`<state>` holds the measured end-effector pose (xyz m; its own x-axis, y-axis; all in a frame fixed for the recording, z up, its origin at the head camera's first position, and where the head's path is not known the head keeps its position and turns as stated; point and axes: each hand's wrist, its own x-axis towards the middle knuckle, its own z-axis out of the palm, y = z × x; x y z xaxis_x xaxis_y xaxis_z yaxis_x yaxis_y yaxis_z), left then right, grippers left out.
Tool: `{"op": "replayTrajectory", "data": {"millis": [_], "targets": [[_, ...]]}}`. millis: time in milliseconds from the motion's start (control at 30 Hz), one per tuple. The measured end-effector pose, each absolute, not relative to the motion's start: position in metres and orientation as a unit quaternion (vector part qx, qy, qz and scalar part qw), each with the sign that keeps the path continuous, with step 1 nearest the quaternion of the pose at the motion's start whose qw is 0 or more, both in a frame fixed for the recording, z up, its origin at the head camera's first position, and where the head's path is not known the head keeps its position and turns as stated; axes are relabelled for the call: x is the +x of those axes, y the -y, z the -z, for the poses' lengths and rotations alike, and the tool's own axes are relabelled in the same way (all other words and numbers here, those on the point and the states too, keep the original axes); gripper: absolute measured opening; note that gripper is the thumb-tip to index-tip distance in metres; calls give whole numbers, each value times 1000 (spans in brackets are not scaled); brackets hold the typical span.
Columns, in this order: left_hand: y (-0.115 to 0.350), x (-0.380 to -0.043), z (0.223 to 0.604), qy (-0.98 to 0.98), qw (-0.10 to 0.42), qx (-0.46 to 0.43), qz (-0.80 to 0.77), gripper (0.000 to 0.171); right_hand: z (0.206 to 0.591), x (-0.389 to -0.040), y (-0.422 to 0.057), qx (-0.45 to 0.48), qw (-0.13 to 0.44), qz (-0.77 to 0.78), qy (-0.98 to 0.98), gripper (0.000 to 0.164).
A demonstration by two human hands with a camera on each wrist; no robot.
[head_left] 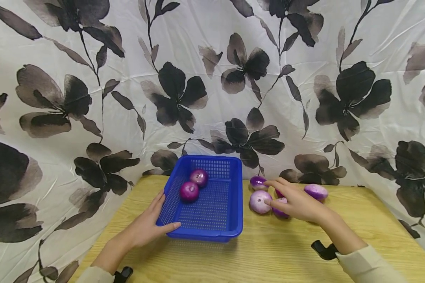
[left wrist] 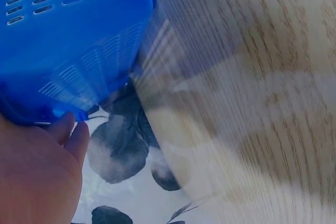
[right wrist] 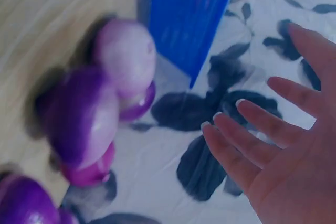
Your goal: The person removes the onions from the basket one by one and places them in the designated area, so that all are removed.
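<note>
A blue plastic basket (head_left: 235, 200) sits on the table with two purple onions, one a dark red onion (head_left: 189, 192) and a second red onion (head_left: 198, 178) behind it, near its left wall. My left hand (head_left: 145, 226) rests on the basket's front left corner, fingers extended along the left rim, thumb along the front rim. Over a cluster of onions to the right, my right hand (head_left: 297, 200) reaches with spread fingers and holds nothing. A pale onion (head_left: 260, 202) lies by its thumb; a purple and white onion (right wrist: 84, 119) shows in the right wrist view.
Another onion (head_left: 316, 192) lies on the right, past the right hand. A floral cloth (head_left: 205, 98) hangs close behind the wooden table (head_left: 269, 251) and shows beside it too. Black straps (head_left: 324, 250) sit at both wrists.
</note>
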<state>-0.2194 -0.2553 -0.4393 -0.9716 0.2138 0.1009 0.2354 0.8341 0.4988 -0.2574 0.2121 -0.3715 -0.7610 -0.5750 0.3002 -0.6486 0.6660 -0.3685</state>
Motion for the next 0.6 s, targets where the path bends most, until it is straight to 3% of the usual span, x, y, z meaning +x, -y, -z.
{"op": "replayTrajectory", "data": {"millis": [233,600], "targets": [[258,-224,434,958,24,-125,257,121,358,-273,-174,380,86,-253,885,47],[257,-222,438,959,13,-119,259,123,339,-282,-128,403,32,-250,880,59]]}}
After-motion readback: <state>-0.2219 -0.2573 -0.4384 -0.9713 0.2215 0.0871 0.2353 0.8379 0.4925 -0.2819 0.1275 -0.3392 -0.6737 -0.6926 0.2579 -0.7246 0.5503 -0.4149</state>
